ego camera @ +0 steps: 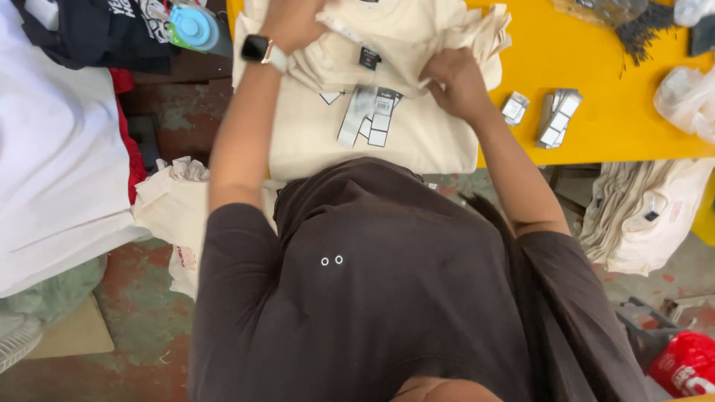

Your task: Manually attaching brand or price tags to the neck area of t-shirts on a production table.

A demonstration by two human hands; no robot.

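Observation:
A cream folded shirt [417, 138] lies on the yellow table [596, 82] in front of me, with paper hang tags [369, 115] hanging over its front. My left hand [294, 22], with a watch on the wrist, grips the cream fabric near the top of the stack. My right hand [454, 78] pinches a fold of the same cream fabric at the right side. A small dark neck label [369, 57] shows between my hands.
Two small bundles of tags [558, 115] lie on the table to the right. A pile of cream garments [644, 212] hangs at the right, more cream cloth [171, 201] at the left, white fabric [52, 149] far left, and a red bag [689, 365] on the floor.

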